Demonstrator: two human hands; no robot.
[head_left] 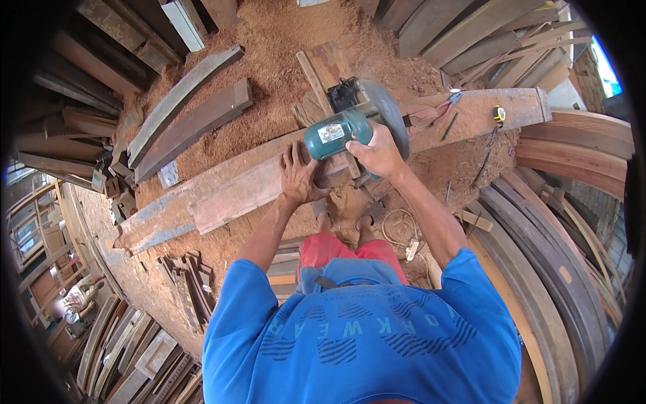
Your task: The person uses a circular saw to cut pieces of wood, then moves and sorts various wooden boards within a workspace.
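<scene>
- Apparently the work is midway: I judge this to be a cut being made or just lined up on the reddish board (235, 196), which lies along the long beam (528, 106).
- My right hand (380, 153) is closed around the rear handle of the green circular saw (334, 135), which sits at the board's right end.
- My left hand (299, 176) is spread, fingers apart, on the board just beside the motor housing, gripping nothing.
- I can't tell how deep the blade has gone; the saw's body and guard hide the cut line.
- Left of the saw, the board looks whole, so I take any cutting there as not done.
- A narrow wooden strip (313, 79) runs out from beneath the saw; its purpose isn't clear to me.
- Pliers (447, 105) and a yellow tape measure (498, 114) lie on the beam, neither in use.
- Two curved timbers (200, 124) rest on the sawdust (276, 40); whether they're finished or waiting, I can't say.
</scene>
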